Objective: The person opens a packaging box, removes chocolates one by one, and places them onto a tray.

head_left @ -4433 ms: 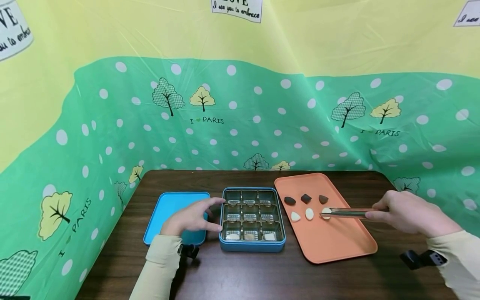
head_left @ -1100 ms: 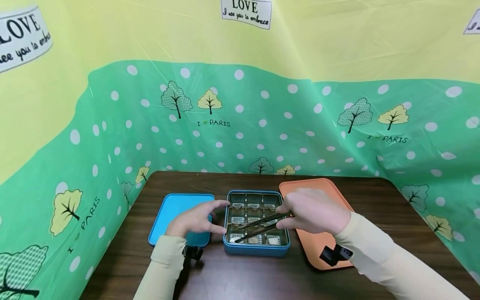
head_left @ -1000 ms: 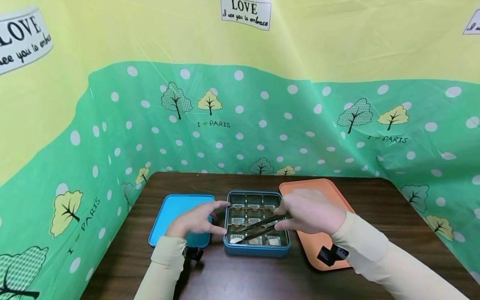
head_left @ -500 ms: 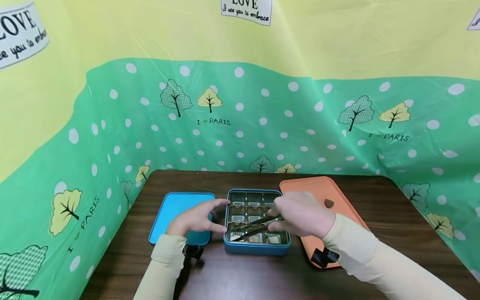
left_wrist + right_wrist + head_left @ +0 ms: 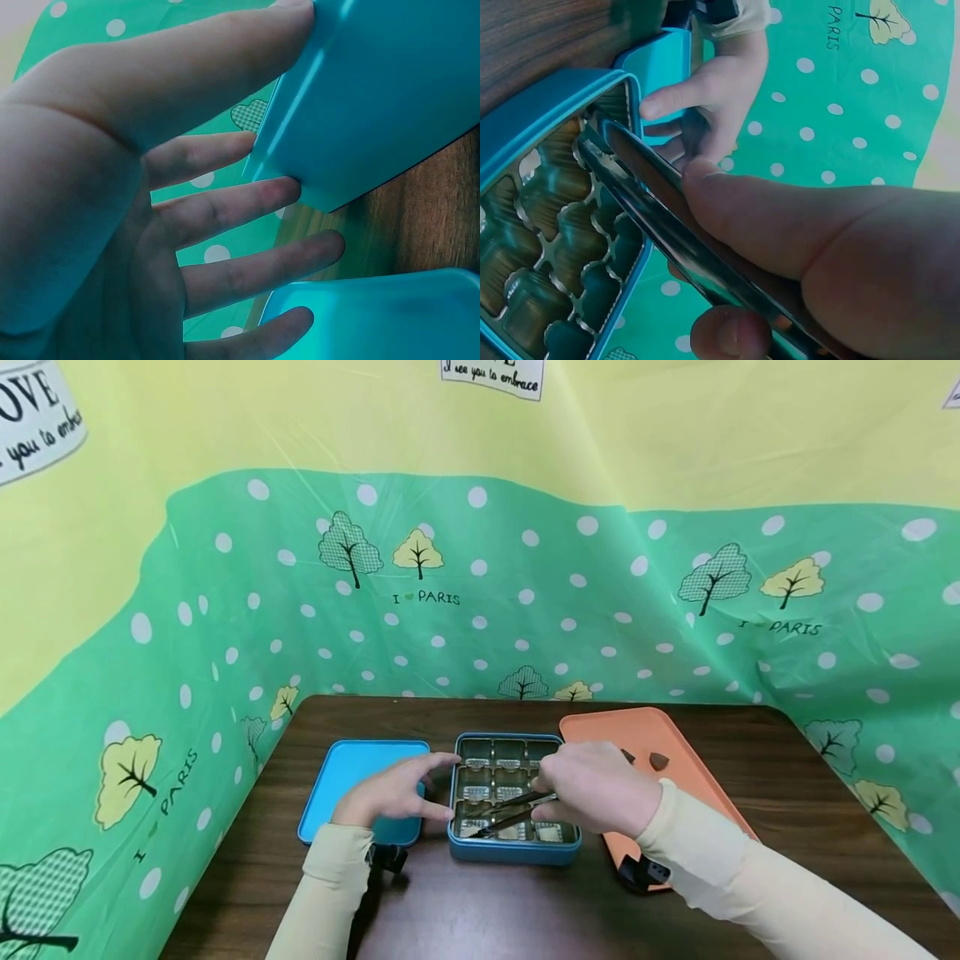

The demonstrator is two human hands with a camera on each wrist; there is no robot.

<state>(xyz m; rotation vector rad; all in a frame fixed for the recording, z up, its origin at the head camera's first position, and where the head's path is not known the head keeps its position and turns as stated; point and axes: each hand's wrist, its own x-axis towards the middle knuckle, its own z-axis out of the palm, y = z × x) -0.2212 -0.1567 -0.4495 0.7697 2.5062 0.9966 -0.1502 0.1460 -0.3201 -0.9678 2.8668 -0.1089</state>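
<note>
My right hand (image 5: pixel 600 785) grips metal tongs (image 5: pixel 660 217), reaching over the blue box (image 5: pixel 513 853) from the right. The tongs' tips are down in its front-left compartment, their two arms slightly apart. What lies between the tips is hidden. Clear plastic cells in rows divide the box, and pale pieces show in the front-middle and front-right ones, such as the pale piece (image 5: pixel 530 165). At the box's left side my left hand (image 5: pixel 390 797) touches the rim with thumb and index finger. Its other fingers stretch out straight, as the left wrist view shows.
A blue lid (image 5: pixel 356 768) lies left of the box, partly beneath my left hand. An orange tray (image 5: pixel 675 743) is on the right with a dark brown piece (image 5: pixel 658 762) showing; my right arm covers part of it. Patterned green cloth (image 5: pixel 480 635) hangs behind the table.
Over four seconds ago the tongs held a pale piece above the orange tray; they have since moved left into the box. Lately my right hand has shifted slightly left, uncovering dark pieces. My left hand stays.
</note>
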